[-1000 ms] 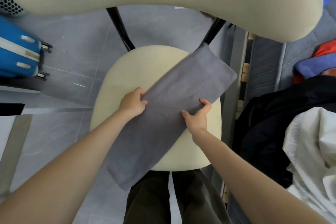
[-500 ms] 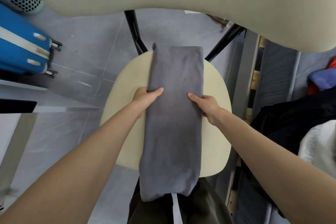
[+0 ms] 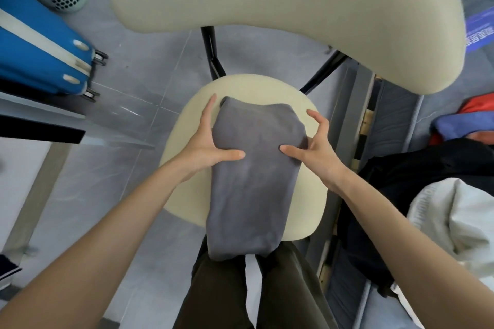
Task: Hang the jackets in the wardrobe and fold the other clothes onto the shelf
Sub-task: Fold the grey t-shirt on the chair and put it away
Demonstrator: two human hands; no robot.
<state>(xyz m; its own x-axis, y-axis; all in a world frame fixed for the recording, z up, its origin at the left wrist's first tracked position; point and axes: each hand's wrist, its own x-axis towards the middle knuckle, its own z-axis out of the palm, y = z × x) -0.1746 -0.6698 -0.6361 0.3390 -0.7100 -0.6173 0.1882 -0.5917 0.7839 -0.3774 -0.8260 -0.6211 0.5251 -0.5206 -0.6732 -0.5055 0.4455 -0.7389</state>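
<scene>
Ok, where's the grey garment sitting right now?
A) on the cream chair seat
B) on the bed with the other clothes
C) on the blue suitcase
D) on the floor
A: the grey garment lies on the cream chair seat, its near end hanging over the front edge, with the left hand and right hand touching its sides.

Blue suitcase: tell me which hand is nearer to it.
Left. The left hand touches the grey cloth at its left edge, on the suitcase side of the chair seat; the right hand is at the cloth's right edge, farther away.
</scene>
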